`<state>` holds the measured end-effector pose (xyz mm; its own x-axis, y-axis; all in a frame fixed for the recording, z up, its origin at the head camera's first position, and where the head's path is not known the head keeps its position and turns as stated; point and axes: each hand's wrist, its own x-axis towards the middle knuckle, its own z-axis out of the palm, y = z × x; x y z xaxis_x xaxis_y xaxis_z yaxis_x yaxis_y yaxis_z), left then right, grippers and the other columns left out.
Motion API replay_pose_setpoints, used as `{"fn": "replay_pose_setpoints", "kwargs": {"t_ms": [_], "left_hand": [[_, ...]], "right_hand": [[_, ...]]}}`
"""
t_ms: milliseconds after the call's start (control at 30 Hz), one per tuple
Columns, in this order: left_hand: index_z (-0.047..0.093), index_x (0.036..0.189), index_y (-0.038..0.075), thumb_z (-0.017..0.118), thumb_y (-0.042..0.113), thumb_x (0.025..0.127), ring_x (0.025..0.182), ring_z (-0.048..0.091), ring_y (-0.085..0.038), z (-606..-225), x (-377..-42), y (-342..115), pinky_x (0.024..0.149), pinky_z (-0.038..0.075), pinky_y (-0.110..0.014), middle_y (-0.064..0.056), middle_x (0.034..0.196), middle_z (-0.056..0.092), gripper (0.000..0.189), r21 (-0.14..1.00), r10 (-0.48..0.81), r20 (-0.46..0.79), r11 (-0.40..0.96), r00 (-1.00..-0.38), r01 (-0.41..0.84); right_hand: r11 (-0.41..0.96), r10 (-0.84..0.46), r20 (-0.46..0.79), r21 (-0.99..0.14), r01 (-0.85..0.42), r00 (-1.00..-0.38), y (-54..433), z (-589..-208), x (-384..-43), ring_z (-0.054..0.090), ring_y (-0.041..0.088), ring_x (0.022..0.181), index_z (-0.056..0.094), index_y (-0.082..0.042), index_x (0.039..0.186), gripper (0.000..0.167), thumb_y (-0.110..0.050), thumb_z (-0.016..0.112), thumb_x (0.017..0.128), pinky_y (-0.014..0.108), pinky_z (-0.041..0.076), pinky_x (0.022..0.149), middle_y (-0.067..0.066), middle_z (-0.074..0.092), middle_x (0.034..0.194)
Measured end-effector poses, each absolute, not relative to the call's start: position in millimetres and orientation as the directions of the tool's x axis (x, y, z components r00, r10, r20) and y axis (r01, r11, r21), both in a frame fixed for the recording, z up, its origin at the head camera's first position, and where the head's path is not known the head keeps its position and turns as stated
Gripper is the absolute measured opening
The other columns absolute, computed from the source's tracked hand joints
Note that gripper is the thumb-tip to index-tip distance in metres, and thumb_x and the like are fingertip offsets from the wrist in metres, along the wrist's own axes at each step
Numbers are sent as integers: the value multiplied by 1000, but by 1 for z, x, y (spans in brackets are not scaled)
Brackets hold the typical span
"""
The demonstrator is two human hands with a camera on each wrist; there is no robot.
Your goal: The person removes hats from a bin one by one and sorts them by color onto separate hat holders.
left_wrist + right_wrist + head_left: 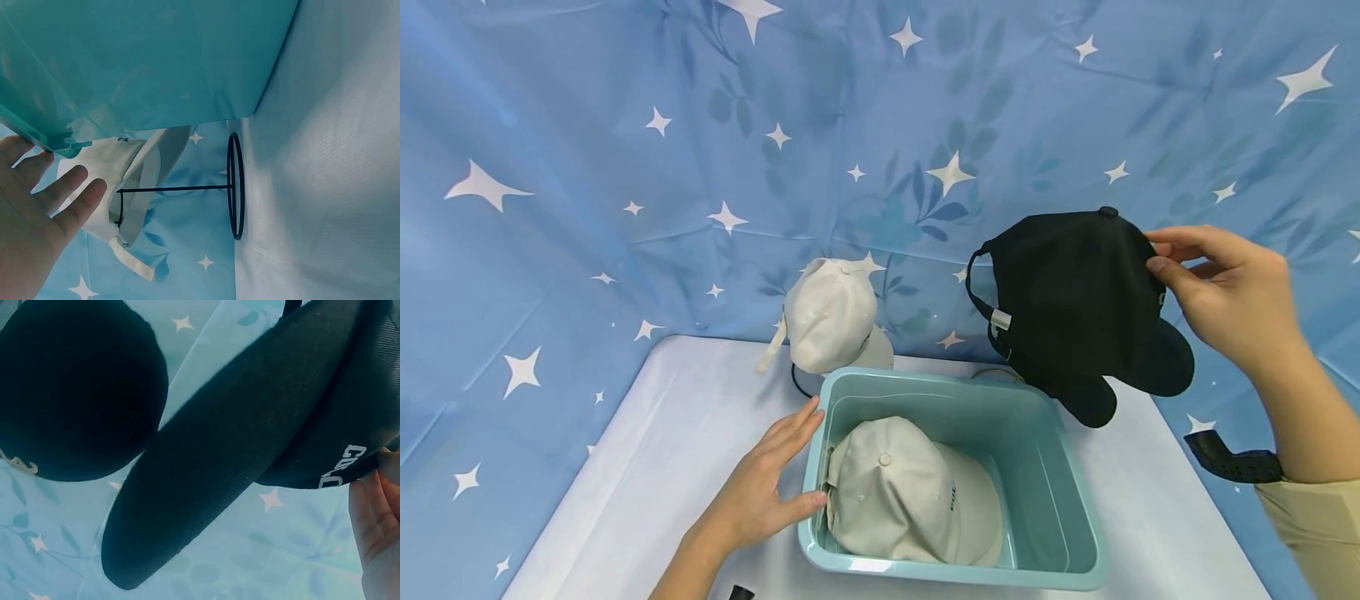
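Note:
My right hand point(1236, 292) pinches the front of a black baseball cap point(1067, 292), held in the air above the back right of the blue-green basin point(1075, 500). The cap's brim point(219, 456) and white lettering show in the right wrist view. Behind it, a second black cap point(81, 387) shows partly; in the head view a black brim point(1086, 404) pokes out below. At the basin's left wall, my left hand point(760, 487) touches the rim with extended, spread fingers. Inside the basin lies a beige cap point(887, 492), crown up, its brim to the right.
Behind the basin's left corner, a white cap point(831, 317) hangs on a black wire stand point(234, 187). A white-covered table point(647, 467) bears everything. Blue star-patterned cloth point(700, 125) hangs close behind and at the sides.

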<state>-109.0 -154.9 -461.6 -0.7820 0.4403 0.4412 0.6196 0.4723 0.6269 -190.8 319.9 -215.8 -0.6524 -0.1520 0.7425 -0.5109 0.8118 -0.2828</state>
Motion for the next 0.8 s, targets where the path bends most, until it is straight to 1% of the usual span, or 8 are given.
{"fn": "replay_pose_setpoints", "kwargs": {"t_ms": [233,367,467,533,567,600,633,800], "left_hand": [[37,164,15,77,40,91,151,38,-31,-461,-109,-155,107,44,-65,-8,171,31,88,631,442,436,470,-784,617],[37,164,15,78,38,90,151,38,-30,-462,-109,-154,106,44,-65,-6,171,31,88,633,441,434,471,-786,614],[37,164,15,78,39,90,150,38,-30,-462,-109,-154,106,44,-65,-7,171,31,88,635,439,433,471,-787,613],[37,164,15,77,40,91,150,38,-30,-463,-109,-154,106,44,-65,-6,171,31,88,635,439,434,471,-787,613],[37,164,15,77,41,91,150,38,-30,-463,-109,-154,106,44,-65,-6,171,31,88,634,439,434,472,-787,613],[37,164,15,77,41,91,150,38,-30,-463,-109,-154,106,44,-65,-6,171,30,88,633,439,433,473,-787,612],[37,164,16,77,40,90,150,38,-30,-463,-109,-154,106,44,-66,-6,171,30,88,634,439,433,473,-787,612],[36,165,16,79,34,88,151,38,-31,-462,-109,-154,106,44,-66,-6,171,30,90,638,438,428,473,-791,607]], "right_hand": [[830,-133,737,-282,-481,-662,332,-223,-205,52,-19,89,76,2,119,31,14,70,91,3,38,79,-42,53,99],[841,-118,733,-285,-459,-670,342,-233,-213,51,-23,90,77,0,118,32,13,72,90,1,36,79,-40,56,98],[850,-101,724,-293,-437,-682,348,-240,-218,50,-24,89,78,-1,118,31,12,73,90,-1,36,78,-32,61,97],[854,-80,711,-313,-416,-699,350,-245,-220,50,-24,89,78,-1,119,30,10,73,92,-1,36,78,-24,66,96],[855,-69,701,-325,-403,-710,351,-247,-221,50,-23,88,78,-1,119,29,9,72,93,0,36,78,-17,68,95],[856,-57,694,-336,-393,-718,352,-249,-222,50,-22,88,77,-1,119,28,9,72,94,0,36,78,-16,68,94],[857,-44,683,-350,-379,-729,353,-251,-223,50,-22,88,77,-1,120,27,7,71,95,1,36,78,-19,66,93],[854,-1,645,-398,-336,-764,358,-262,-227,51,-20,86,77,-1,120,25,3,71,96,3,37,76,-26,63,89]]}}
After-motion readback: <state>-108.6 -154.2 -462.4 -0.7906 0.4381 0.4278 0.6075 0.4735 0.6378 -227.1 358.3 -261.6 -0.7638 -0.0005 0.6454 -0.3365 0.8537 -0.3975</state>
